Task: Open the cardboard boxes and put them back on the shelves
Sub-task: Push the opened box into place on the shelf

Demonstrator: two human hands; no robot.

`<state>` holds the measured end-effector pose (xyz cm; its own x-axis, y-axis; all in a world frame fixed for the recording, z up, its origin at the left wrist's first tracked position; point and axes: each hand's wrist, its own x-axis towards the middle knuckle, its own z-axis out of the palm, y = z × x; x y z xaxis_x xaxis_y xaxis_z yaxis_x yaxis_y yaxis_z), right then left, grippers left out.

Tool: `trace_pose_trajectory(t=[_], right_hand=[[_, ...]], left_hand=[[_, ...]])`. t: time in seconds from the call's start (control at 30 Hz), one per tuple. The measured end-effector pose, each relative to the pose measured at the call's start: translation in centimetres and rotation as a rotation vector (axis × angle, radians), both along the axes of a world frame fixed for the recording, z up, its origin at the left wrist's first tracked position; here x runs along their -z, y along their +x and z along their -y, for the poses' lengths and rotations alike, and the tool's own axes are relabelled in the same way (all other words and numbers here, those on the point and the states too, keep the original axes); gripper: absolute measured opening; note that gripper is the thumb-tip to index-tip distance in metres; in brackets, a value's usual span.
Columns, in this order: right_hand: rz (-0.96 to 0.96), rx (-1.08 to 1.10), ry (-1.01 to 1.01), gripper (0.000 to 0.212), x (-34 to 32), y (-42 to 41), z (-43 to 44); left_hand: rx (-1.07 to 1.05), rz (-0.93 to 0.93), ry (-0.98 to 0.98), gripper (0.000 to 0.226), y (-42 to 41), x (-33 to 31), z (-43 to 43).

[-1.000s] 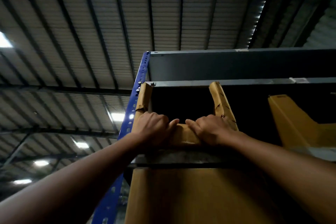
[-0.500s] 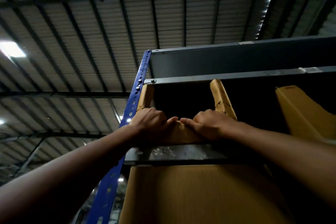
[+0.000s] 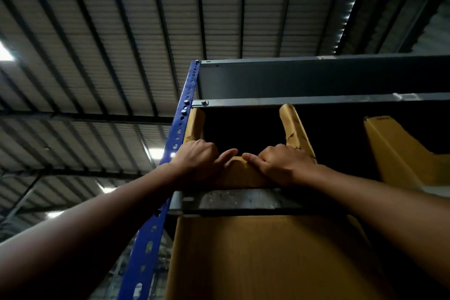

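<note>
An opened brown cardboard box (image 3: 239, 173) sits on a high shelf (image 3: 243, 200), its side flaps standing up at left and right. My left hand (image 3: 199, 161) grips the front flap's edge near the left corner, fingers curled over it and thumb lying along the top. My right hand (image 3: 280, 162) grips the same front flap near the right corner, thumb pointing toward the left one. Both arms reach upward. The inside of the box is dark.
A blue perforated upright (image 3: 170, 168) runs along the shelf's left side. Another open cardboard box (image 3: 401, 151) stands to the right on the same shelf. A large cardboard box (image 3: 255, 258) fills the level below. A grey shelf beam (image 3: 316, 78) and corrugated roof lie above.
The camera view shifted slightly. Both hands stay on the front flap; the thumbs have drawn a little apart and the flap edge shows between them.
</note>
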<state>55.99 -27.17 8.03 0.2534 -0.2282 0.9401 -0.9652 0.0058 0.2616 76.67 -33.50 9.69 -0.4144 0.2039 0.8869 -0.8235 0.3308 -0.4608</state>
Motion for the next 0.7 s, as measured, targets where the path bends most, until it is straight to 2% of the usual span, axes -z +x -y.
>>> trace_pose_trajectory(t=[0.2, 0.37, 0.57, 0.7], right_hand=[[0.029, 0.009, 0.011, 0.069, 0.0, 0.1, 1.0], [0.032, 0.015, 0.160, 0.068, -0.8, 0.5, -0.7], [0.052, -0.019, 0.087, 0.081, -0.4, -0.1, 0.7], [0.054, -0.016, 0.098, 0.076, -0.4, -0.1, 0.5]], left_hand=[[0.016, 0.019, 0.040, 0.060, -0.1, 1.8, 0.2], [-0.051, -0.047, 0.035, 0.055, -0.4, 0.4, -1.3], [-0.097, -0.069, 0.050, 0.055, -0.7, -0.1, -0.3], [-0.123, -0.035, 0.128, 0.051, -0.7, 0.1, -1.1]])
